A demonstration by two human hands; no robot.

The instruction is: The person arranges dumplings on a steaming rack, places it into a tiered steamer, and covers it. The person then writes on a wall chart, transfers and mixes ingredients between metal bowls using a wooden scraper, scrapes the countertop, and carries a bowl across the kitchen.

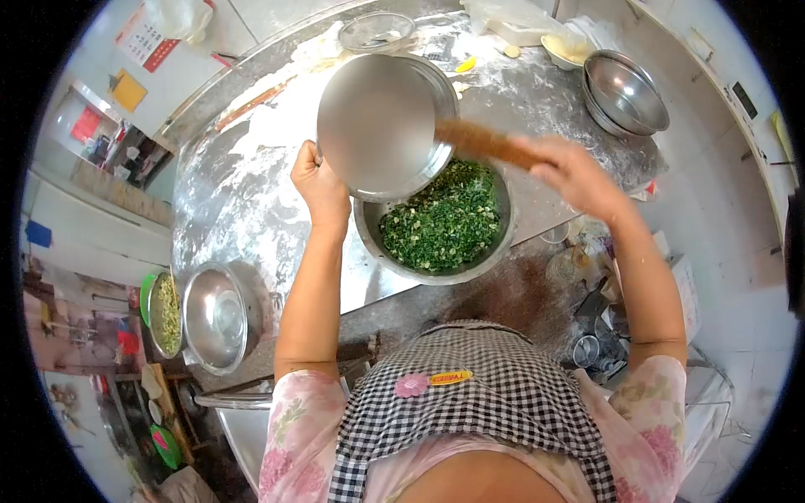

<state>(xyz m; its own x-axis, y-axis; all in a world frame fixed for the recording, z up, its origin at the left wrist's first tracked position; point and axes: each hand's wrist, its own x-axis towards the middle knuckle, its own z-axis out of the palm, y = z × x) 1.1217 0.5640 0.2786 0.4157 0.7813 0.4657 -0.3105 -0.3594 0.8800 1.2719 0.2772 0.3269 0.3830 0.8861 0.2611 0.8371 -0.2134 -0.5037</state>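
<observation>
My left hand (323, 186) is closed on the rim of a metal bowl (377, 126), tilted with its smooth underside towards me. My right hand (579, 174) grips a brown wooden tool (486, 142), blurred by motion. Its far end reaches the tilted bowl's right side; I cannot make out its exact kind. Chopped green leaves with pale bits (444, 220) fill much of a larger metal bowl (506, 239), which stands at the table's front edge. The tilted bowl hangs over its back left part, so its inside is hidden from me.
White flour covers much of the metal table (226, 201). Stacked metal bowls (625, 92) stand back right, and a round strainer (377, 32) lies at the back. At the left are another metal bowl (215, 318) and a bowl of chopped pale-green food (168, 314). A thin rolling pin (251, 105) lies back left.
</observation>
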